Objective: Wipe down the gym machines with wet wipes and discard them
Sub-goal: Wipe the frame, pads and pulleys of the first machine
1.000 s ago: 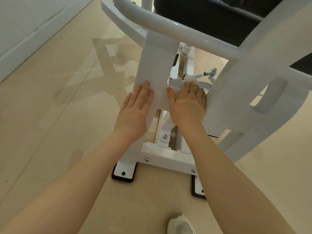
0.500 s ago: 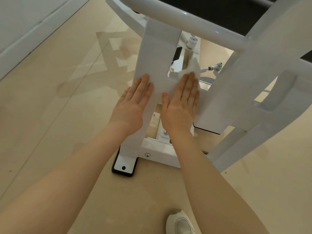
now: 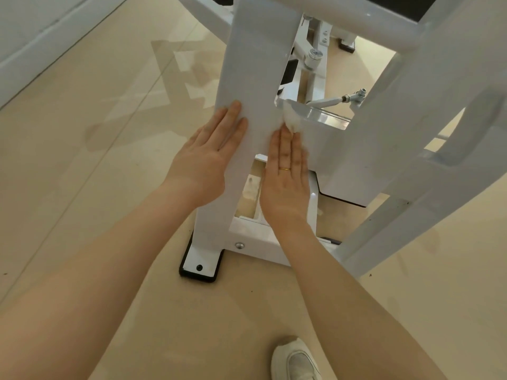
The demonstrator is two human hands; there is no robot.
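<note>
1. Our right hand [image 3: 285,176] lies flat, fingers straight and together, pressing the wipe [image 3: 293,122] against the white frame [image 3: 255,78]. Only a crumpled bit of the wipe shows, past the fingertips [image 3: 288,135], at the lower corner of the frame's opening. A ring sits on one finger.

2. Our left hand [image 3: 205,157] is also flat and holds nothing. Its fingers rest on the left edge of the same upright, just beside the right hand, apparently to steady us.

3. We judge the step to be wiping: the wipe is on the machine, at the joint where the upright meets the cross plate [image 3: 329,133].

4. Outward, the upright runs down to a bolted base bar [image 3: 252,239] and a black-edged foot [image 3: 201,263] on the tiled floor [image 3: 82,187]. More white frame members slant away on the right, with a linkage rod [image 3: 332,101] seen through the opening. One shoe [image 3: 295,360] shows at the bottom edge.

5. Next, we think, the wipe should be drawn along the upright or across the plate, with even palm pressure so that it does not bunch or slip out. The inside edges of the opening and the base bar probably call for pinching the wipe, not pressing it flat.

6. No bin is in view, so discarding would mean carrying the wipe elsewhere.
</note>
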